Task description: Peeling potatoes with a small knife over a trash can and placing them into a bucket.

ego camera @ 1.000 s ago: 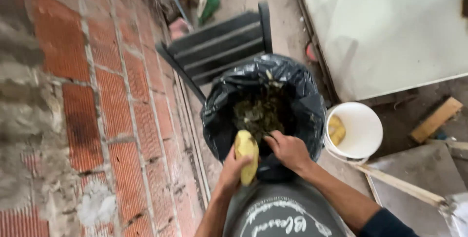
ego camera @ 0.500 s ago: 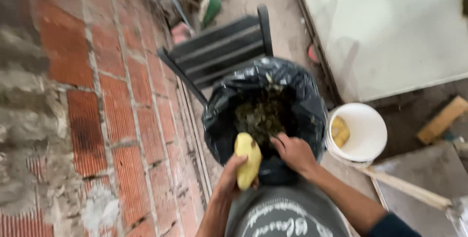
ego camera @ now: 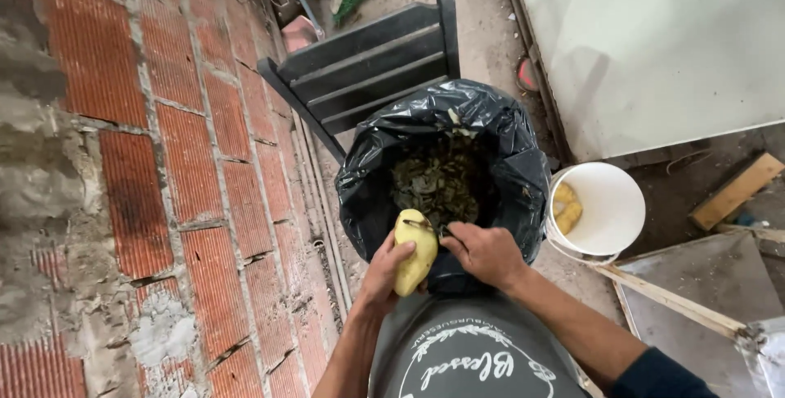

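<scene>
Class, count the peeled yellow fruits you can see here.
2: one fruit in the left hand over the black bag, one in the white bucket. More may be hidden.

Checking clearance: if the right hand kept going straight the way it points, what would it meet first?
Probably the peeled yellow potato held in the left hand: the right hand points left at it, though depth is unclear.

The dusty concrete floor (ego camera: 482, 13) carries a bin lined with a black bag (ego camera: 446, 173). Behind the bin stands a dark slatted chair (ego camera: 368, 62). A white bucket (ego camera: 597, 210) sits just beside the bin, with wooden planks (ego camera: 736, 192) farther out.
</scene>
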